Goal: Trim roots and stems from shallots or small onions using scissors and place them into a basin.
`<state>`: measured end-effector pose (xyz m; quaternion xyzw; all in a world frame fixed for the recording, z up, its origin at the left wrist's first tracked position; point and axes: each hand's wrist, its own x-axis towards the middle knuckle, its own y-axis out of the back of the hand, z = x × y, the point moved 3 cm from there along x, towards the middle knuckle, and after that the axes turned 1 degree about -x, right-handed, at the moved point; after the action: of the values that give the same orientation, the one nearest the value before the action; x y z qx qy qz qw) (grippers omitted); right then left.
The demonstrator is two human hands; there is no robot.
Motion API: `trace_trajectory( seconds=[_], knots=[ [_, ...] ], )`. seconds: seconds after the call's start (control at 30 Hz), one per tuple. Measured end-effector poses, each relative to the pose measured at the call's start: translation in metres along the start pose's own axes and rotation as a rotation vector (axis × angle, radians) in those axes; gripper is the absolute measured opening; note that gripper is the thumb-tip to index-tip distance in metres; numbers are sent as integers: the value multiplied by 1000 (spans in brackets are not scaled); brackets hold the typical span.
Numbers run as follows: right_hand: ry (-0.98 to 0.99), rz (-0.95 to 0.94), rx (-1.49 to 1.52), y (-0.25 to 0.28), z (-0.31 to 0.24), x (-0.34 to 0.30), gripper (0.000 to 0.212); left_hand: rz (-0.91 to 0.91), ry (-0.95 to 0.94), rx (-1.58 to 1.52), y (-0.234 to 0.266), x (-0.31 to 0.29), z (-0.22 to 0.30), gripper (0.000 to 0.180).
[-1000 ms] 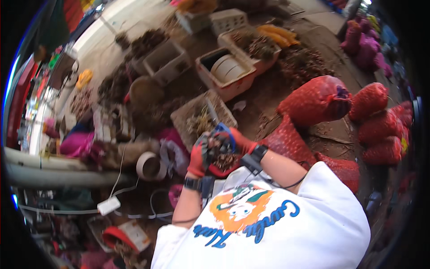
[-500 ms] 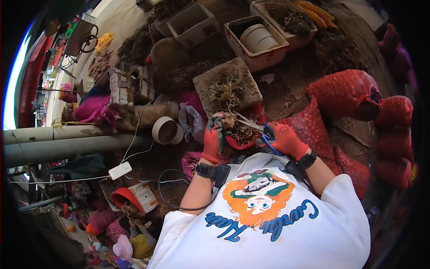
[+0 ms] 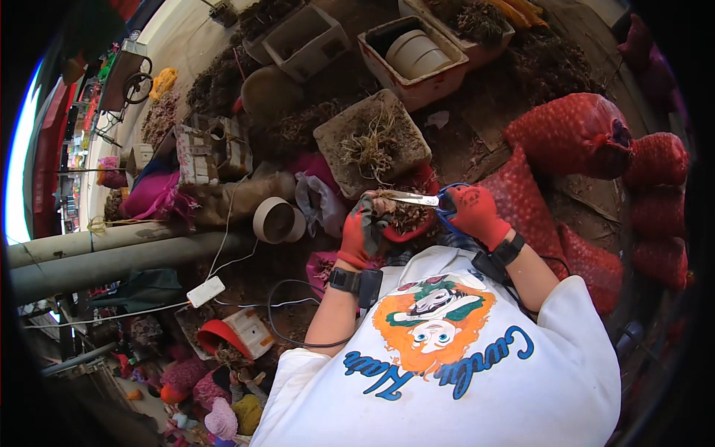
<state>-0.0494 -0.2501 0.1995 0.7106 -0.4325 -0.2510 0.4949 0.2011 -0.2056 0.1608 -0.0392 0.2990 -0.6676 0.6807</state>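
My right hand (image 3: 474, 214), in a red glove, is closed round the blue handles of a pair of scissors (image 3: 411, 198). Their blades lie nearly together, pointing left at my left hand. My left hand (image 3: 363, 232), in a red and dark grey glove, is closed on a tan bulb (image 3: 381, 203) with dry stalk, mostly hidden by its fingers. Just beyond, dried stalks with roots (image 3: 375, 147) lie in a tangle on a dirty pale box (image 3: 337, 132). Below the scissors is a red tub (image 3: 404, 237) holding dry trimmings (image 3: 408, 216).
Red mesh sacks (image 3: 570, 134) full of bulbs stand at my right. Dirty foam boxes (image 3: 413, 89) line the far side. A white ring-shaped container (image 3: 277, 221), thick pipes (image 3: 134, 253) and a power strip (image 3: 205, 291) with loose cables are at left.
The scissor blades have come together from a wider spread at the bulb. My right hand has risen slightly. The whole view has shifted a little.
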Motion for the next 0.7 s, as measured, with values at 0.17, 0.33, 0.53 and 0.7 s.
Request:
trace_trajectory(
  seconds=[0.17, 0.33, 0.53, 0.7],
  knots=[
    [-234, -80, 152, 16, 8, 3, 45, 186, 246, -526, -3, -14, 5, 27],
    [-173, -169, 507, 23, -12, -4, 44, 217, 189, -460, 7, -13, 6, 25],
    [-136, -304, 589, 25, -30, -14, 41, 67, 391, -1025, 11, -14, -2, 26],
    [-88, -197, 472, 15, -33, -15, 43, 89, 363, -813, 3, -17, -8, 26]
  ],
)
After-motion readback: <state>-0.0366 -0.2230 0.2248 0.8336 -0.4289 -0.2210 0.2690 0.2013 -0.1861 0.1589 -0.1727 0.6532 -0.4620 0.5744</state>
